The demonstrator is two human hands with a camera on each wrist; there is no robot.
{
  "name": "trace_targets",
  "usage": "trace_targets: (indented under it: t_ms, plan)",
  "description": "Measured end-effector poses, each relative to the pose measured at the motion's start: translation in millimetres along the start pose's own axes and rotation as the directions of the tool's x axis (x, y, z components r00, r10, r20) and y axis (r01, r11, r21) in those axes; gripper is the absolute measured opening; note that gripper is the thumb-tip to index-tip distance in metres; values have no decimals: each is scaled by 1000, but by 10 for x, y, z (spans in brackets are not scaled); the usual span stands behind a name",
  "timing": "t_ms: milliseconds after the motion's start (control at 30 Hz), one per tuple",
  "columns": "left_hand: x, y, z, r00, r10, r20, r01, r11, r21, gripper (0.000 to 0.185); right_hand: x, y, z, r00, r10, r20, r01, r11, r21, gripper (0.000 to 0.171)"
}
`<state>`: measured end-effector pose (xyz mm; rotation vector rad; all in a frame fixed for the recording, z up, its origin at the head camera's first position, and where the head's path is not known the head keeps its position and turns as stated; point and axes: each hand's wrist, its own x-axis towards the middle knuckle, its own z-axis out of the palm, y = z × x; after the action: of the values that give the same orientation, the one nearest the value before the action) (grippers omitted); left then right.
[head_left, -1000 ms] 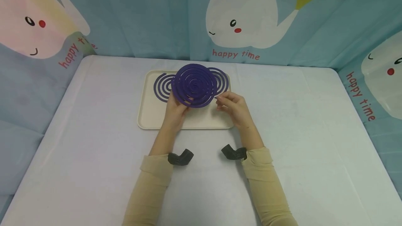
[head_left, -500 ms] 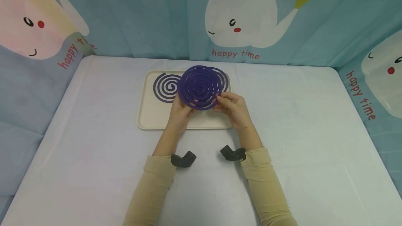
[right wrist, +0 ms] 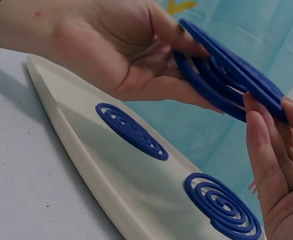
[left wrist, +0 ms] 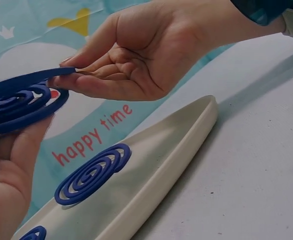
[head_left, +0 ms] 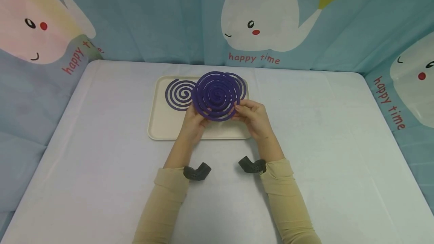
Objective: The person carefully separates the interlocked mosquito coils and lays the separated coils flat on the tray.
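My left hand [head_left: 193,123] holds a pair of purple-blue spiral mosquito coils [head_left: 216,96] by the near left side, above the tray. Thumb and fingers of my right hand [head_left: 252,118] pinch the outer edge on the right. From the right wrist view, the coils [right wrist: 226,75] appear as two layers, one over the other, with a gap between them. Two single coils lie flat in the cream tray [head_left: 162,129], the left coil [head_left: 173,102] and the right coil [head_left: 243,86], the latter partly hidden in the head view behind the held pair.
The tray lies on a white table [head_left: 322,153], near its back edge. A blue curtain [head_left: 162,18] with printed whales stands behind and at both sides. A dark wrist device [head_left: 197,171] sits at the left sleeve, another dark device [head_left: 252,165] at the right.
My left hand has carried the coils right and slightly nearer to me. My right fingers, beside the coils' edge a second ago, now pinch it. The two coils in the tray have not moved.
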<state>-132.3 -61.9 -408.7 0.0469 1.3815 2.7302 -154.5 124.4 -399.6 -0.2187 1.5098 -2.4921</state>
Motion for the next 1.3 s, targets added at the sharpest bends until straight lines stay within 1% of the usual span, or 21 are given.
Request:
trace_targets:
  t_ms: [100, 167, 233, 333, 467, 733, 933, 1100, 1300]
  plan:
    - [-17, 33, 0, 1000, -11, 5, 12, 998, -69, 19, -5, -4, -5, 1000, 8, 6, -8, 1000, -2, 37]
    - [-23, 56, -15, 1000, -9, 20, 11, 996, -89, 18, -11, -11, -7, 1000, 13, 13, -13, 1000, -6, 37]
    - [-24, 79, -32, 1000, -9, 27, 11, 997, -74, 24, -15, -19, -14, 1000, 17, 22, -17, 1000, -5, 37]
    - [-20, 94, -63, 1000, -8, 24, 10, 999, -49, 25, -18, -32, -33, 999, 21, 44, -21, 1000, -3, 38]
    - [-7, 107, -86, 1000, -23, 12, 24, 999, -23, 28, -21, -41, -57, 998, 14, 66, -14, 1000, -10, 38]
    - [5, 114, -90, 999, -41, 22, 42, 998, -55, 27, -15, -33, -70, 998, 12, 54, -11, 1000, -26, 38]
    - [-4, 117, -85, 999, -22, 39, 25, 997, -78, 28, -16, -39, -67, 998, 5, 55, -2, 999, -41, 37]
    - [-1, 117, -88, 999, -22, 45, 26, 996, -91, 29, -14, -38, -68, 999, -2, 50, 4, 999, -49, 37]
    - [0, 123, -98, 999, -26, 43, 28, 999, -44, 24, -14, -35, -62, 999, 8, 45, -6, 999, -45, 38]
